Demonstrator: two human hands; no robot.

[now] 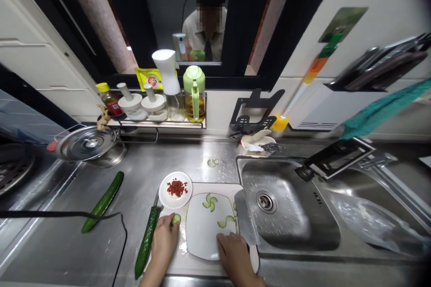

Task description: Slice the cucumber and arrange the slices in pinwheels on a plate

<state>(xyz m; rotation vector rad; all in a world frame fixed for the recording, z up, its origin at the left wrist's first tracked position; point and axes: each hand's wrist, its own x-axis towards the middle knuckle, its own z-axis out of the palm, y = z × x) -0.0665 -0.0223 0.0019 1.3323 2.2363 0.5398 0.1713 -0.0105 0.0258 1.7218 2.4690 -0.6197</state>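
Observation:
My left hand point(164, 240) is on the left side of the cutting board point(175, 265), its fingers closed around a small cut piece of cucumber point(175, 219). My right hand point(235, 253) is over the lower right of a white squarish plate point(204, 228), fingers bent together; what they hold, if anything, is hidden. On the plate, several thin cucumber slices point(210, 202) form a pinwheel, with others point(226, 221) curving near the right edge. A wide-bladed knife point(245, 215) rests along the board's right side. Beside my left wrist lies a cucumber point(147, 244).
A small dish point(163, 193) of red berries sits at the board's upper left. Another cucumber point(103, 202) and a black cable point(123, 233) are farther left. The sink point(289, 206) is on the right. Bottles and jars line a rack point(161, 124) behind; a lidded pot point(107, 157) stands left.

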